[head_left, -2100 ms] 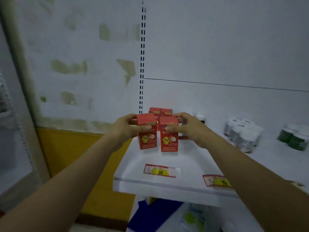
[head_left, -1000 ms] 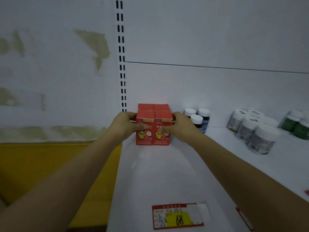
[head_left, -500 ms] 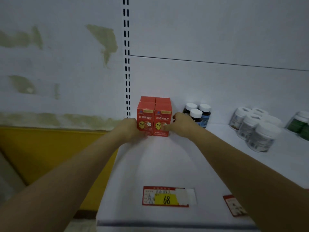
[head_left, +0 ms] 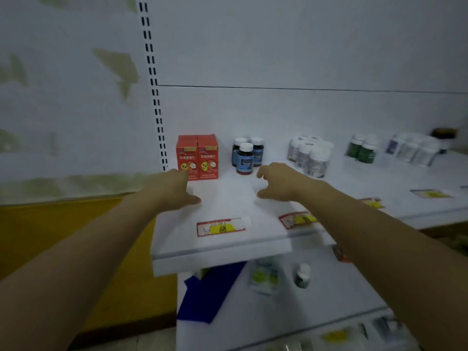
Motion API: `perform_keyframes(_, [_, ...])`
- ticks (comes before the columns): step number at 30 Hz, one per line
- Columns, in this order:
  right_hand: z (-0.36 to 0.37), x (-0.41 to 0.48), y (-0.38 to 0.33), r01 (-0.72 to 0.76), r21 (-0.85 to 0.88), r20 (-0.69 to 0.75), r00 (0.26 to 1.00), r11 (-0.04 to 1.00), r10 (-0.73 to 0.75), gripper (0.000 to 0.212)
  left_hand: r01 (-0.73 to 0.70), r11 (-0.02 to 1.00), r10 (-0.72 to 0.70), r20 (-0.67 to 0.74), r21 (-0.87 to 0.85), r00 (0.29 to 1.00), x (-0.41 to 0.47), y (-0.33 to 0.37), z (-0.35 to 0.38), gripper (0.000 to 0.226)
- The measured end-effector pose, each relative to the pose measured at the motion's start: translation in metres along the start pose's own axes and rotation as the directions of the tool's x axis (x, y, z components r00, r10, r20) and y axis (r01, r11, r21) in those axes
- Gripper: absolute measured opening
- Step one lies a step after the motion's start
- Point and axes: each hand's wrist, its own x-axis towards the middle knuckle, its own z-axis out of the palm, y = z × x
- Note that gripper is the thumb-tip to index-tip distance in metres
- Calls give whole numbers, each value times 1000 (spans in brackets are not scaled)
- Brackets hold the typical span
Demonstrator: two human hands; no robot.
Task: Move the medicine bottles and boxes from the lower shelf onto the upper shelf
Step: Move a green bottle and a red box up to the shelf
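- Red boxes (head_left: pixel 197 157): they stand upright, side by side, at the back left corner of the upper shelf (head_left: pixel 222 249). Judge them light, thin card that dents easily, so take them by opposite side faces and do not squeeze.
- Small bottle (head_left: pixel 302 276) and pale pack (head_left: pixel 263 277): these are yet to be moved and wait on the lower shelf (head_left: pixel 278 315). The bottle is probably rigid, smooth and light, so wrap your fingers round its body below the cap. The pack is too blurred to judge.
- Left hand (head_left: pixel 174 191): it holds nothing and its fingers are loosely spread, just in front of the boxes. You cannot tell whether it touches them.
- Right hand (head_left: pixel 281 183): it holds nothing and its fingers are relaxed and apart, near the dark bottles (head_left: pixel 247 154).
- Price label (head_left: pixel 221 227): it lies flat near the upper shelf's front edge.
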Motion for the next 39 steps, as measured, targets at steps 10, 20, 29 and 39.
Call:
perform_keyframes(10, [-1, -156, 38, -240, -39, -52, 970, 970, 238, 52, -340, 925, 339, -37, -168, 940, -80, 92, 10, 63])
perform_keyframes(20, [47, -269, 124, -449, 15, 54, 893, 894, 447, 57, -499, 829, 545, 164, -253, 822, -128, 212, 98, 63])
perform_keyframes(29, [95, -262, 227, -368, 35, 133, 923, 929, 360, 60, -249, 938, 308, 257, -240, 916, -112, 275, 182, 62])
perform_keyframes(39, [143, -207, 309, -224, 121, 217, 957, 967, 194, 71, 31, 979, 20, 249, -201, 968, -90, 312, 245, 60])
